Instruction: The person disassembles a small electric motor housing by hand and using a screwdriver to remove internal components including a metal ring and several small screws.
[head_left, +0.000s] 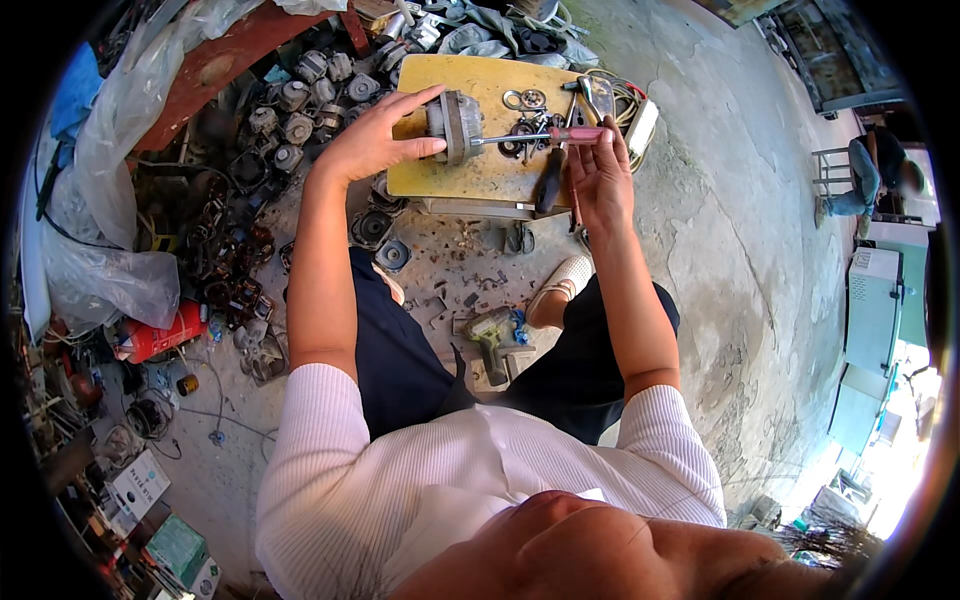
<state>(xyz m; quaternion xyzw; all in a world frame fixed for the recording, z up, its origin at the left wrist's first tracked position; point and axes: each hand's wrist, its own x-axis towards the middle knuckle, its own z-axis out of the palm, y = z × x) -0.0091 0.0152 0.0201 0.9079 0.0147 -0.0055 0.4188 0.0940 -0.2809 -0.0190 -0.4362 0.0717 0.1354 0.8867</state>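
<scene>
A white ribbed top fills the bottom of the view, and dark trousers run from it over bent knees to a light shoe on the concrete floor. A cordless drill lies on the floor between the legs.

Both forearms reach up to a low yellow surface. The left hand wraps its fingers over the top of a small grey motor and holds it down on the surface, thumb below the housing. The right hand is closed around the pink handle of a screwdriver, held level, with its metal shaft pointing left and its tip touching the motor's end face.

Just beyond the screwdriver lie washers and small metal parts (too small to sort out). A black-handled tool hangs over the near edge of the surface, next to the right hand.

To the left, a heap of similar motors sits on the floor, with coils and scrap nearer, clear plastic sheeting and a red canister. Another person stands far off at the right.
</scene>
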